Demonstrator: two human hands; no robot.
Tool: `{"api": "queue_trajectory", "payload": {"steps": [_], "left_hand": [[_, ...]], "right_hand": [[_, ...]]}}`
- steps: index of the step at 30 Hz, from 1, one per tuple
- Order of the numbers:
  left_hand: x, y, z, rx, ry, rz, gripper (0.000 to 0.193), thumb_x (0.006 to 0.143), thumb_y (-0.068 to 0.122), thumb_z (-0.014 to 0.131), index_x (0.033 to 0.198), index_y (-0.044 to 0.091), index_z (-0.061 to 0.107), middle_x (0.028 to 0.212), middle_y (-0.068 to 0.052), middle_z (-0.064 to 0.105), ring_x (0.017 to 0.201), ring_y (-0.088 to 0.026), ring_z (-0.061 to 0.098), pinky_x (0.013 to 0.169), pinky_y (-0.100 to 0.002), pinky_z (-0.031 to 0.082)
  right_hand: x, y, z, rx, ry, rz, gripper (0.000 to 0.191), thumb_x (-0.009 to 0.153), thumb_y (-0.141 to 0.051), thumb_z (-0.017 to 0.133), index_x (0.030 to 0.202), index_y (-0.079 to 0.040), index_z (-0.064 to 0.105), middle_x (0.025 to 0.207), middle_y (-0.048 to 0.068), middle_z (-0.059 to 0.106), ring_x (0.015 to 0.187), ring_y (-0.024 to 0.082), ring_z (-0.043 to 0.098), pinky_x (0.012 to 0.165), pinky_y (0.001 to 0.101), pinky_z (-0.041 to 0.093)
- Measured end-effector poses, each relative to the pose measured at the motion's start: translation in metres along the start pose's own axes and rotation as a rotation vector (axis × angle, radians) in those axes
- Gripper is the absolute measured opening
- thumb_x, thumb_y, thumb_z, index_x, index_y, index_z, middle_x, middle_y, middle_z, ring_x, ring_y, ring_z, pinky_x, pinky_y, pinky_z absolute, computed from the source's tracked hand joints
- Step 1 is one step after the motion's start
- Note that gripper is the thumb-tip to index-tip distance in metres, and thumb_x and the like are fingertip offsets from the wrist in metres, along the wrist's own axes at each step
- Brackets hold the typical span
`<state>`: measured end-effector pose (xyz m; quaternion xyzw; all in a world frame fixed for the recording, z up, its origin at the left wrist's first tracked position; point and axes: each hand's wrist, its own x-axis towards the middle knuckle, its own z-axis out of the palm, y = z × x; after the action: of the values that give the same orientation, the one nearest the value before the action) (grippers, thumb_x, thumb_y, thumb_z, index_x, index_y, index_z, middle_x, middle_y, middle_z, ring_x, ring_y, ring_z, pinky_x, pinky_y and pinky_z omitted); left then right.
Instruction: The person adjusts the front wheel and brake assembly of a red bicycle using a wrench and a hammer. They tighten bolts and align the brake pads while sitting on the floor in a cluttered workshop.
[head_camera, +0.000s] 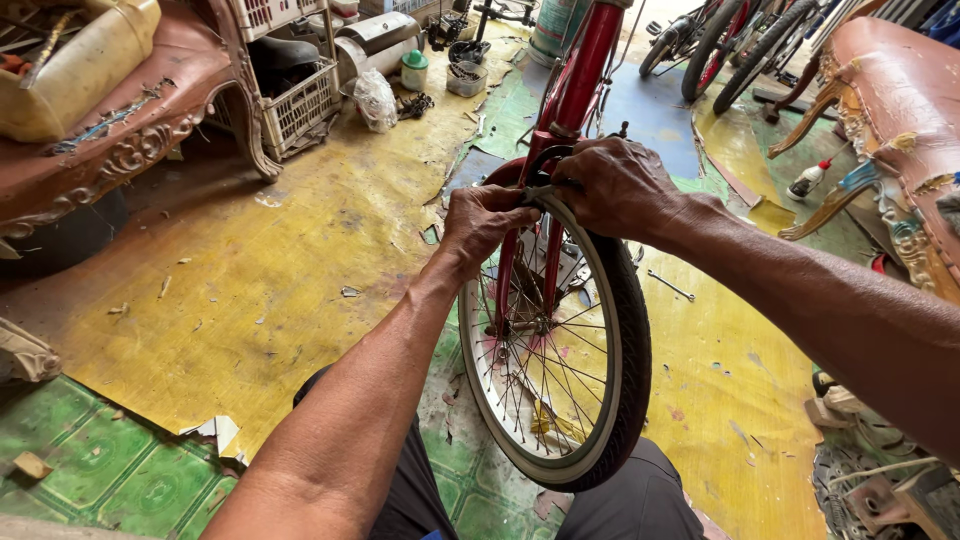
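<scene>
Both my hands are at the top of the bicycle wheel (553, 340), which stands upright between my knees, held in the red fork (548, 262) of the bike frame (585, 60). My left hand (483, 222) has its fingers curled tight around a small black part at the rim, just under the fork crown. My right hand (617, 186) lies over the tyre (632, 330), fingers bent down and pressed on the same black part; what exactly they pinch I cannot tell, the knuckles hide it.

Risks as I judge them: the fingers sit close to the spokes (535, 360), so a sudden turn of the wheel could trap them. A slip of the pressing hand could drive knuckles into the fork or rim edge.

Around: a spanner (670, 286) lies on the yellow floor (250, 300) to the right, near but out of reach without letting go. A white crate (297, 108) and a plastic bag (377, 100) stand well away at upper left, a carved sofa (120, 130) beyond. A small bottle (808, 180) sits under the right-hand furniture. Torn floor covering and scraps litter the ground near my legs.
</scene>
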<state>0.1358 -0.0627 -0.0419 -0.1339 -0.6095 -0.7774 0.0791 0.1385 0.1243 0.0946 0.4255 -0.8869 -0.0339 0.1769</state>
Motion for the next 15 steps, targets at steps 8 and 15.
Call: {"api": "queue_trajectory", "payload": {"steps": [8,15], "left_hand": [[0.002,0.0,-0.001,0.084,0.031,-0.023,0.038,0.076,0.008,0.087,0.112,0.002,0.076,0.1,-0.01,0.08,0.085,-0.015,0.077,0.078,-0.03,0.066],[0.002,0.0,-0.002,0.061,0.018,-0.014,0.039,0.076,0.007,0.086,0.113,0.002,0.076,0.1,-0.01,0.081,0.086,-0.015,0.077,0.078,-0.03,0.065]], "right_hand": [[0.046,-0.008,-0.017,-0.096,-0.486,0.275,0.023,0.099,-0.017,0.059,0.083,-0.008,0.074,0.062,0.002,0.054,0.045,0.012,0.036,0.037,0.0273,0.034],[0.078,-0.005,-0.035,-0.031,-0.691,0.261,0.03,0.1,-0.026,0.064,0.078,-0.008,0.07,0.059,-0.001,0.054,0.046,0.011,0.042,0.038,0.0272,0.037]]}}
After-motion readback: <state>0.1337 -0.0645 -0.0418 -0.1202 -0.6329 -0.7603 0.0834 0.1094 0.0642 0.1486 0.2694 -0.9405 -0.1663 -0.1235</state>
